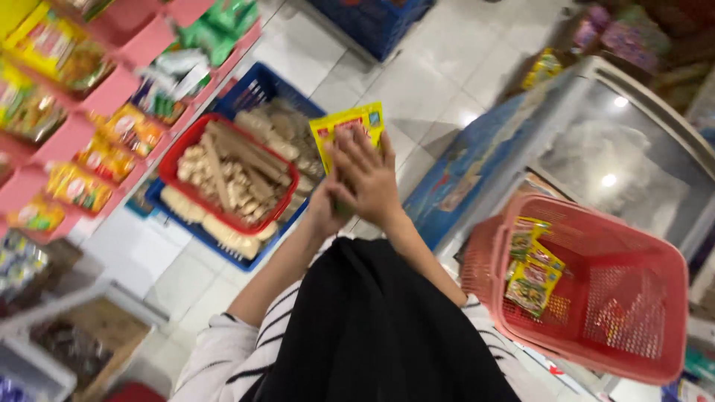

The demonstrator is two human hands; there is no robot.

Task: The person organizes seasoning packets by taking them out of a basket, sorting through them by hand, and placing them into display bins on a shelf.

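Observation:
Both my hands are raised in front of me, holding a yellow snack packet [348, 121] with red print. My right hand [370, 179] lies over the packet's lower part with the fingers spread on it. My left hand [325, 210] grips from below and is mostly hidden behind the right one. A pink plastic shopping basket [590, 216] sits at my right on the edge of a chest freezer. Inside it lie a few similar yellow packets [532, 274].
Pink shelves [112, 89] with snack packets run along the left. On the floor below stand a red basket [181, 149] of biscuit sticks and a blue crate [257, 83]. A glass-topped chest freezer [618, 141] fills the right. White floor tiles [417, 82] lie ahead.

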